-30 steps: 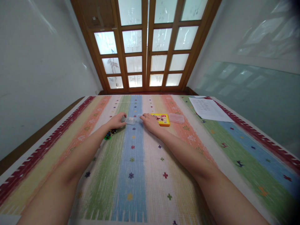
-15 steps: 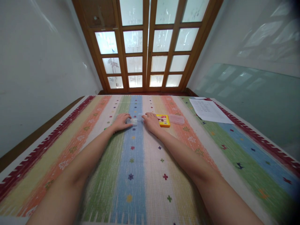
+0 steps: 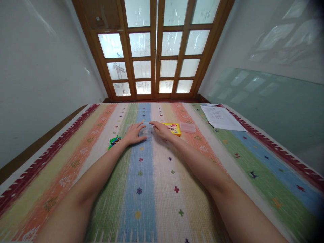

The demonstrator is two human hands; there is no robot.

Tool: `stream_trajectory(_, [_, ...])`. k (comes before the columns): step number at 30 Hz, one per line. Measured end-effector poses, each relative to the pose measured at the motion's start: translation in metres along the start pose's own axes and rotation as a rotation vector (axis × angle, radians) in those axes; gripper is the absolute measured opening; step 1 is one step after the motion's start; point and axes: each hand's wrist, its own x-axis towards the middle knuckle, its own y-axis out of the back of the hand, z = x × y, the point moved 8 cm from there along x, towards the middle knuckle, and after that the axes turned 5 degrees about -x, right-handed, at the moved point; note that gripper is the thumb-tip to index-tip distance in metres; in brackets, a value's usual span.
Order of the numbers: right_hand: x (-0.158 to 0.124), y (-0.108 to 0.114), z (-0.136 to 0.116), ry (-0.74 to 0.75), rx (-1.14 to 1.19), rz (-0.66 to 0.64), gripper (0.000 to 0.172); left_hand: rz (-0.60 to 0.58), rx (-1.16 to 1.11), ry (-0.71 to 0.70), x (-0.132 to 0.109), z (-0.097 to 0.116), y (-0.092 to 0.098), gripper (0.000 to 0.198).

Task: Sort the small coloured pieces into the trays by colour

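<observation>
Both my arms reach out over a striped, many-coloured cloth [image 3: 152,189] on a table. My left hand [image 3: 134,133] lies with fingers spread over a small clear plastic box [image 3: 145,131]. My right hand [image 3: 160,130] touches the same box from the right, fingers curled on its edge. A yellow box [image 3: 173,128] lies just right of my right hand, and a clear plastic lid [image 3: 187,127] beyond it. A small green and dark pile of bits [image 3: 114,141] sits left of my left wrist.
A sheet of printed paper [image 3: 221,117] lies at the far right of the table. Wooden doors with frosted panes [image 3: 154,50] stand behind the table. A white wall is on the left, a glass-panelled wall on the right.
My hands have come closer together over the clear box, my left hand now covering it. The view has shifted slightly right, and the green pile shows again by my left wrist.
</observation>
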Motion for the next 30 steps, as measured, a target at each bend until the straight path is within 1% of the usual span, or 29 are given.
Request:
stream_trajectory(2, [-0.014,0.014,0.006,0.025,-0.031,0.039,0.042,-0.004,0.015,0.017,0.001,0.005,-0.002,0.060])
stream_trajectory(3, [-0.022,0.021,0.010,0.034,-0.057,0.037,0.040,0.002,0.026,0.020,0.002,0.008,-0.002,0.055])
stream_trajectory(5, [-0.037,0.032,0.024,0.022,-0.128,0.003,0.037,0.019,0.050,0.014,0.004,0.014,0.000,0.053])
stream_trajectory(7, [-0.051,0.043,0.039,-0.011,-0.216,-0.031,0.036,0.013,0.071,-0.002,0.008,0.019,0.000,0.056])
stream_trajectory(8, [-0.058,0.049,0.046,-0.035,-0.253,-0.031,0.038,-0.002,0.079,-0.011,0.010,0.020,-0.001,0.057])
stream_trajectory(10, [-0.070,0.057,0.053,-0.055,-0.299,-0.038,0.050,-0.034,0.098,-0.031,0.014,0.023,-0.005,0.060])
stream_trajectory(12, [-0.080,0.058,0.055,-0.054,-0.315,-0.060,0.057,-0.056,0.116,-0.049,0.019,0.026,-0.010,0.061])
stream_trajectory(13, [-0.083,0.057,0.055,-0.054,-0.319,-0.068,0.058,-0.059,0.125,-0.054,0.021,0.028,-0.013,0.061])
stream_trajectory(16, [-0.088,0.054,0.055,-0.068,-0.333,-0.064,0.055,-0.046,0.139,-0.032,0.025,0.030,-0.017,0.061])
stream_trajectory(20, [-0.087,0.050,0.061,-0.044,-0.339,-0.035,0.051,-0.029,0.116,0.031,0.023,0.022,-0.013,0.062])
stream_trajectory(24, [-0.089,0.050,0.068,-0.058,-0.362,-0.031,0.050,-0.051,0.085,0.030,0.016,0.009,-0.006,0.068])
stream_trajectory(26, [-0.090,0.053,0.062,-0.082,-0.388,-0.016,0.050,-0.042,0.070,0.042,0.013,0.001,-0.002,0.062])
stream_trajectory(27, [-0.090,0.054,0.054,-0.083,-0.398,-0.001,0.049,-0.034,0.060,0.049,0.013,-0.004,-0.001,0.057])
stream_trajectory(29, [-0.087,0.053,0.028,-0.043,-0.402,0.027,0.048,-0.017,0.039,0.052,0.016,-0.011,0.001,0.048])
stream_trajectory(30, [-0.084,0.049,0.010,0.010,-0.386,0.025,0.045,-0.008,0.029,0.048,0.018,-0.014,0.002,0.047])
